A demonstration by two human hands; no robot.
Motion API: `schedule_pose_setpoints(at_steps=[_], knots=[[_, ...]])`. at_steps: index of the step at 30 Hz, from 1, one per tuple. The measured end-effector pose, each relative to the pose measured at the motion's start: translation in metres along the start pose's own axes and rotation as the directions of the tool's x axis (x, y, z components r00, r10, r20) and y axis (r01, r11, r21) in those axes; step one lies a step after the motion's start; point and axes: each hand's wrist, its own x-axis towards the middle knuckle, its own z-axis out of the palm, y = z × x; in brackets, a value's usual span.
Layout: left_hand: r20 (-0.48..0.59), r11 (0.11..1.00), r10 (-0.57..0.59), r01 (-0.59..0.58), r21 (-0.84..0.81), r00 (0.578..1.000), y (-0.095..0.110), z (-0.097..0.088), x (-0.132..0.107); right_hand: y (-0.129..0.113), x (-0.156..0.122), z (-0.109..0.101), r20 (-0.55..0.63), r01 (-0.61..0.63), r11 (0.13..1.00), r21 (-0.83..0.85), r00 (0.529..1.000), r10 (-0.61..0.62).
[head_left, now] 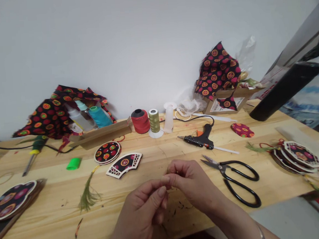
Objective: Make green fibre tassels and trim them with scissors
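My left hand (144,211) and my right hand (193,185) meet above the table's front part, fingertips pinched together. Whatever lies between the fingers is too small or hidden to make out. To the right of my right hand lie black-handled scissors (226,167), blades slightly apart. Beyond my left hand is a fan-shaped ornament (125,164) with a pale cutout frame and patterned fabric. Beside it sits a round fabric ornament (107,152) with a green tassel (89,193). A black glue gun (201,138) rests behind the scissors.
Red thread (140,121) and olive thread (154,120) spools stand at the back. Stacked ornaments (300,156) lie at right, scalloped pieces (12,201) at left. A screwdriver (33,155), a green cap (73,163), cardboard boxes (102,133) and a black roll (284,91) surround the workspace.
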Motion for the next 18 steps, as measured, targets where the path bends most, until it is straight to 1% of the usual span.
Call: schedule_pose_setpoints(at_steps=[5,8,12,14,16,18], knots=[[-0.01,0.993,0.067,-0.065,0.103,0.998,-0.001,-0.003,0.001,-0.001,0.0,-0.001,0.027,0.019,1.0,-0.016,0.999,-0.018],[0.007,0.99,0.071,-0.071,0.125,0.997,0.0,-0.004,0.0,-0.002,-0.001,-0.001,0.039,0.028,0.999,-0.032,0.999,-0.027],[0.008,0.984,0.068,-0.069,0.167,0.998,0.003,-0.007,-0.001,-0.005,-0.003,0.0,0.11,0.036,0.999,0.014,0.993,-0.037],[0.01,0.97,0.116,-0.116,0.215,0.993,0.004,-0.008,-0.001,-0.009,-0.004,-0.001,0.088,0.071,0.997,-0.007,0.994,-0.07],[-0.002,0.952,0.201,-0.195,0.234,0.98,0.006,-0.009,-0.001,-0.012,-0.004,-0.002,0.079,0.133,0.99,-0.033,0.988,-0.13],[-0.062,0.942,0.278,-0.26,0.21,0.958,0.006,-0.009,0.0,-0.013,-0.004,-0.003,0.076,0.211,0.977,-0.019,0.975,-0.209]])
